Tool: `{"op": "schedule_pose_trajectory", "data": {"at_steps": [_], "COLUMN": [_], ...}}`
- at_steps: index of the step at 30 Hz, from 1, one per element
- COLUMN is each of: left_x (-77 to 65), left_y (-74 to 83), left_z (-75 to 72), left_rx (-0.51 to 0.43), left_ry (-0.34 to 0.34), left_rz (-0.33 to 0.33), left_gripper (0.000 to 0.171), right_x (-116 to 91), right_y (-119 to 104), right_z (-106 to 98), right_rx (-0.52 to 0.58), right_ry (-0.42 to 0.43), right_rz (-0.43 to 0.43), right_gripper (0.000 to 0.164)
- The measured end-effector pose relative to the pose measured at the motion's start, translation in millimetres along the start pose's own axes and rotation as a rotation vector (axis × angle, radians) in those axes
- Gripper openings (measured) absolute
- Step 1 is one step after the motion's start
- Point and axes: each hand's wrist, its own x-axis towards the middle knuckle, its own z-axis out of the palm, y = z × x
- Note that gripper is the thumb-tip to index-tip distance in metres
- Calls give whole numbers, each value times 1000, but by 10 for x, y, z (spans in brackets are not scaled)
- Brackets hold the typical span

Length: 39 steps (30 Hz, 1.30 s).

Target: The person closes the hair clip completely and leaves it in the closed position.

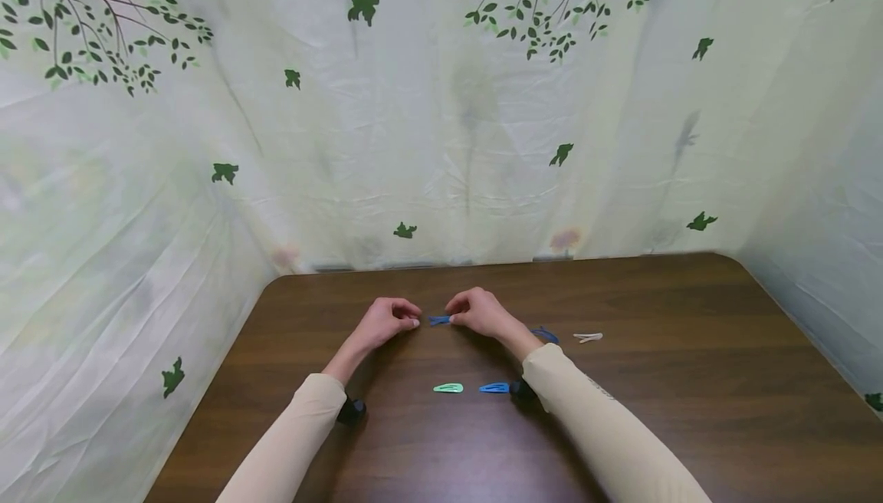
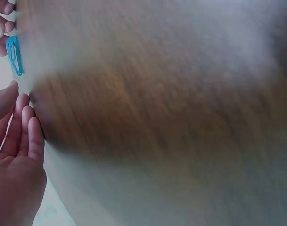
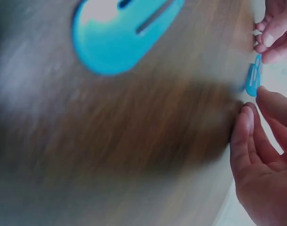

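Over the far middle of the table, my right hand (image 1: 483,311) pinches the rounded end of a blue snap hair clip (image 1: 439,320) between thumb and fingertips. The clip's narrow end points left, and its parts look spread apart in the head view. My left hand (image 1: 388,322) is just left of that narrow end, with a small gap between them. Its thumb (image 2: 5,100) and fingers are bent loosely with nothing between them. In the right wrist view, the held clip (image 3: 253,80) lies between the two hands.
Nearer me on the brown table (image 1: 414,457) lie a green hair clip (image 1: 448,388) and another blue one (image 1: 494,388). Right of my right wrist are a blue item (image 1: 546,334), partly hidden, and a white clip (image 1: 589,337). A leaf-printed cloth (image 1: 414,143) hangs behind the table.
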Motion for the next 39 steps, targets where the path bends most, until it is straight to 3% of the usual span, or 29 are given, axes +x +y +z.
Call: {"op": "schedule_pose_trajectory", "data": {"at_steps": [20,39], "left_x": [-13,-54], "left_y": [18,29], "left_z": [6,28], "left_rx": [6,5], "left_ry": [-17,43], "left_rz": [-9,-17], "left_gripper": [13,14], "right_x": [29,-14], "right_y": [-12,-32], "right_z": [78,15], "right_rx": [-32,-56], "right_ry": [38,10], "right_rz": [54,-10], "right_gripper": [3,5]}}
